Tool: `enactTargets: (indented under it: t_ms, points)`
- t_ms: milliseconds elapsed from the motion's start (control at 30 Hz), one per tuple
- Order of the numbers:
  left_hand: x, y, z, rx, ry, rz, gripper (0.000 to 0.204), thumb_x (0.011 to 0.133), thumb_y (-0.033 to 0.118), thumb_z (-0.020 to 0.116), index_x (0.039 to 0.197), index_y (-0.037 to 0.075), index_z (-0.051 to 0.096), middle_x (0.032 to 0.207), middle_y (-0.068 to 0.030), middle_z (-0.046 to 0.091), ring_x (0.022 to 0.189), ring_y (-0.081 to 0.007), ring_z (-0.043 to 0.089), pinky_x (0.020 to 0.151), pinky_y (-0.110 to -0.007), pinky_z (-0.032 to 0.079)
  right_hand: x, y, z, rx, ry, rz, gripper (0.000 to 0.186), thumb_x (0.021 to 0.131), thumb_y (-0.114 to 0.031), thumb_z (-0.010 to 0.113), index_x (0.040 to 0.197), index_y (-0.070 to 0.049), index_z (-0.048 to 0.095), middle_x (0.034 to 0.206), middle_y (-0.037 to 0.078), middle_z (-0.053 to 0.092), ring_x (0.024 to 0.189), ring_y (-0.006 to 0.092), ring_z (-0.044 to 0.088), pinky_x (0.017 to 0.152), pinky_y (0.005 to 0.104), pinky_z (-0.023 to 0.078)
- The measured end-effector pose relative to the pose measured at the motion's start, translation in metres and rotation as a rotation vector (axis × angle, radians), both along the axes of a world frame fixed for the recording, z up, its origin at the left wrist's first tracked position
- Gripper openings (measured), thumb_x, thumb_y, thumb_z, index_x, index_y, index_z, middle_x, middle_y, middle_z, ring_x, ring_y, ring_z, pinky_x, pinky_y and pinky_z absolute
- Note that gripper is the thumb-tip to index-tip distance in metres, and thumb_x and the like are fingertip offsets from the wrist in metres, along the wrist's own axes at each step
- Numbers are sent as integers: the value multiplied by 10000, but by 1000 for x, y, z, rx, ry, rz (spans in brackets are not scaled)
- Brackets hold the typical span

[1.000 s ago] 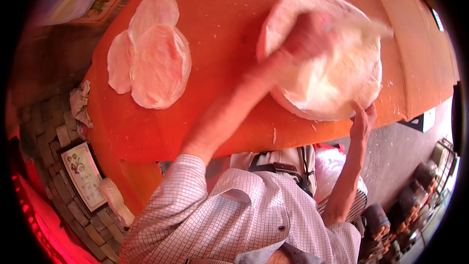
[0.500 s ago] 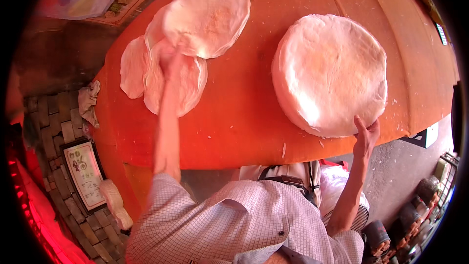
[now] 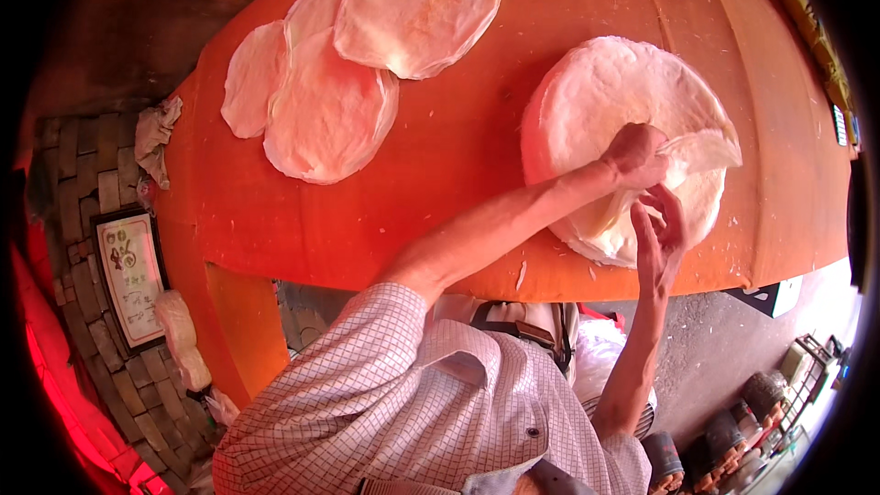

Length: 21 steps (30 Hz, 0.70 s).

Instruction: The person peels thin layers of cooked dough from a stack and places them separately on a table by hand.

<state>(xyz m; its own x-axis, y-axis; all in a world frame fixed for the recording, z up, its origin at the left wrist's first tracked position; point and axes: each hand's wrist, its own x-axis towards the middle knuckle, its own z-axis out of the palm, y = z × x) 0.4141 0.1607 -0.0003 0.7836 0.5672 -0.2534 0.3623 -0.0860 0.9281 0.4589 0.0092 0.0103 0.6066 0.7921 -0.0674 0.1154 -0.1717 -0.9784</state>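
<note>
A thick round stack of pale, thin flatbreads [image 3: 587, 110] lies on the table's right side. Its top sheet is partly lifted, with a folded flap [image 3: 701, 151] standing up near the right rim. My left hand [image 3: 635, 154] reaches across to the stack, its fingers closed on the lifted sheet. Just below, my right hand [image 3: 662, 234] has loosely bent fingers, with thumb and forefinger apart and the tips close to the flap. Whether they touch it is hard to see. At the far left, several separate round flatbreads [image 3: 332, 115] overlap; the uppermost flatbread [image 3: 422, 9] lies farthest back.
The orange-covered table [image 3: 449, 165] has small dough scraps scattered on it. A crumpled cloth [image 3: 158, 139] hangs at its left edge. Down on the left, a framed sign [image 3: 130, 275] leans by the brick floor. Several dark cylinders [image 3: 724, 435] stand at the lower right.
My left hand has left the flatbread on the far-left pile and crossed to the right-hand stack. The stack's top sheet is now lifted at its edge. My right hand moved slightly inward.
</note>
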Motion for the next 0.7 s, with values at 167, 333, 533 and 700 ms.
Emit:
enactTargets:
  t_ms: [167,333,533,700]
  points:
    - [-72,40,34,-135,-506,189,122,836,118,607,804,8,651,732,-69,639,609,-98,587,529,-237,484,12,-37,-13,-183,-70,-299,349,823,-153,690,1129,-3,613,1046,109,632,923,158,590,777,291,487]
    - [-210,73,96,-257,-690,854,259,865,172,589,1068,14,612,1005,-65,621,924,-161,585,785,-307,496,55,-96,-58,-231,-123,-423,354,845,-194,687,1129,-2,596,964,58,634,862,127,592,775,241,471]
    - [-470,49,-34,-83,-68,1510,566,827,113,649,1313,-21,394,1251,-164,524,1112,-280,534,880,-417,492,39,-83,-48,-129,383,-547,452,837,-199,685,1194,15,508,921,90,629,795,139,608,689,245,511]
    - [-412,31,-66,272,-76,1049,403,831,142,664,1160,-45,525,1044,-134,616,902,-190,605,764,-306,510,53,-87,-50,-29,686,-692,350,863,-194,635,1134,5,539,873,74,633,719,135,613,608,233,512]
